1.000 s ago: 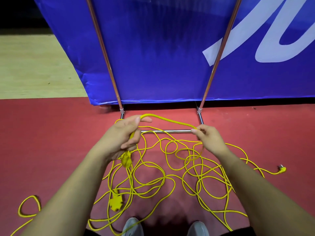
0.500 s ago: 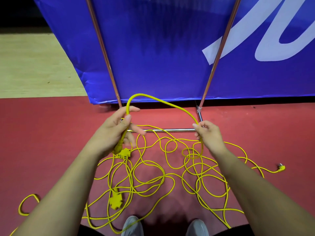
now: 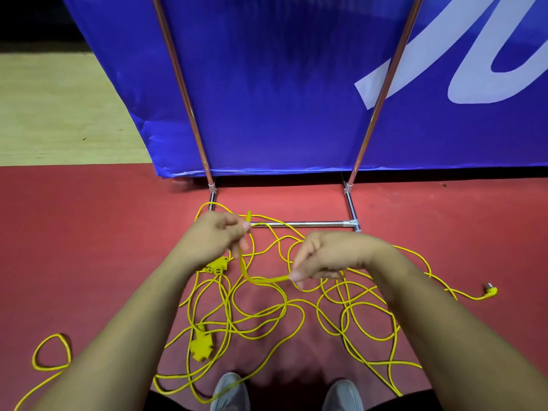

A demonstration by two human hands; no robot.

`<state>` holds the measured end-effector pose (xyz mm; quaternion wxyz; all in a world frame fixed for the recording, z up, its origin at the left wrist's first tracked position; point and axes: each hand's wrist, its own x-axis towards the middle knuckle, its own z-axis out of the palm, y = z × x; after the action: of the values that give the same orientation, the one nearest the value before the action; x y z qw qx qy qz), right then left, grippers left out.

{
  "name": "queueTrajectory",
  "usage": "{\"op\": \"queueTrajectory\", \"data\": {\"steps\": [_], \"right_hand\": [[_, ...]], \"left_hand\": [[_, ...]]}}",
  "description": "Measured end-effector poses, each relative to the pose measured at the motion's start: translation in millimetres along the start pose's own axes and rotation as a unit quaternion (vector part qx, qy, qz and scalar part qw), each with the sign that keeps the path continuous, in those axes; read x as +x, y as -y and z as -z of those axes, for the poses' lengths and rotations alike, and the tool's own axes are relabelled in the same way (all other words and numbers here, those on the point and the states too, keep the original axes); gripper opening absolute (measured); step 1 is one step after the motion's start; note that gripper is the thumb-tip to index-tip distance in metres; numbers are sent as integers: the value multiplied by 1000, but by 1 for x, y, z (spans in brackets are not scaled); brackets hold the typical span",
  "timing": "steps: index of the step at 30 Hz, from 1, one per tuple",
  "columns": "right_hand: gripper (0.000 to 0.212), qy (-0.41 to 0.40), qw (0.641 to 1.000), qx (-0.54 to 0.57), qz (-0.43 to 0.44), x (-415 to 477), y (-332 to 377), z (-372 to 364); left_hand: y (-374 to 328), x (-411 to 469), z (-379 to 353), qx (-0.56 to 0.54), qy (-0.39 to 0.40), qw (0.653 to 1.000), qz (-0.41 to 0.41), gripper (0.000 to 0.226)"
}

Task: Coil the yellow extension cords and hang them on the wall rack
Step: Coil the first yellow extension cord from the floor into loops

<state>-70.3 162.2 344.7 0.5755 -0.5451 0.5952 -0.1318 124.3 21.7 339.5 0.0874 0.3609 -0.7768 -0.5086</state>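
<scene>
A yellow cord (image 3: pixel 264 279) is held in both hands above a red floor (image 3: pixel 89 247). The left hand (image 3: pixel 213 238) is closed around it with curled fingers, and a short bend of cord is seen poking up past the knuckles. The right hand (image 3: pixel 326 256) is turned down and the cord is pinched between its thumb and fingertips. The hands are kept near each other but apart, with a short sagging loop strung between them. That stretch is blurred, so the exact grip cannot be made out. A yellow socket block (image 3: pixel 218 265) is seen just under the left hand, apparently hanging from the held cord.

The rest of the cord is spread in a loose tangle (image 3: pixel 267 318) on the floor, between the hands and a pair of grey shoes (image 3: pixel 229 391). A second socket block (image 3: pixel 201 347) is lying in it, and a plug (image 3: pixel 490 291) is lying well off to the right.

Behind the tangle, a blue banner (image 3: pixel 281 99) is propped by a metal frame (image 3: pixel 299 224). Large white lettering (image 3: pixel 444 69) is printed on it, but it is cut off and cannot be read.
</scene>
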Motion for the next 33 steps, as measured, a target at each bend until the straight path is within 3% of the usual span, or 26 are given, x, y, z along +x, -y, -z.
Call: {"op": "queueTrajectory", "data": {"steps": [2, 4, 6, 9, 15, 19, 21, 23, 25, 29, 31, 33], "right_hand": [[21, -77, 988, 97, 89, 1, 13, -3], [24, -201, 955, 177, 131, 8, 15, -2], [27, -299, 927, 172, 147, 15, 13, -1], [23, -366, 905, 161, 146, 21, 6, -3], [11, -370, 899, 169, 161, 13, -18, 2], [8, -343, 924, 66, 157, 14, -4, -2], [5, -330, 925, 63, 180, 22, 8, -10], [16, -340, 918, 94, 183, 30, 12, -14], [19, -336, 919, 107, 178, 32, 3, -10], [18, -289, 952, 19, 97, 31, -47, -4], [11, -305, 946, 83, 71, 30, -68, -3], [2, -339, 916, 204, 69, 31, -75, -1]], "left_hand": [[-6, -3, -9, -60, 77, 995, 17, 22], [-10, -7, -13, -131, 116, 984, 23, 21], [-13, -8, -14, -215, 131, 968, 16, 19], [-17, -8, -14, -357, 107, 926, 51, 17], [-13, -7, -10, -370, 77, 918, 123, 26], [-16, -10, -18, -340, 107, 928, 107, 22], [-17, -10, -23, -333, 121, 930, 99, 21], [-15, -7, -21, -334, 120, 932, 78, 22], [-13, -4, -13, -372, 104, 921, 51, 19], [-9, -2, 9, -447, 48, 893, 35, 12], [-3, -4, 14, -386, 47, 920, 53, 14], [1, -6, 15, -318, 63, 942, 84, 18]]}}
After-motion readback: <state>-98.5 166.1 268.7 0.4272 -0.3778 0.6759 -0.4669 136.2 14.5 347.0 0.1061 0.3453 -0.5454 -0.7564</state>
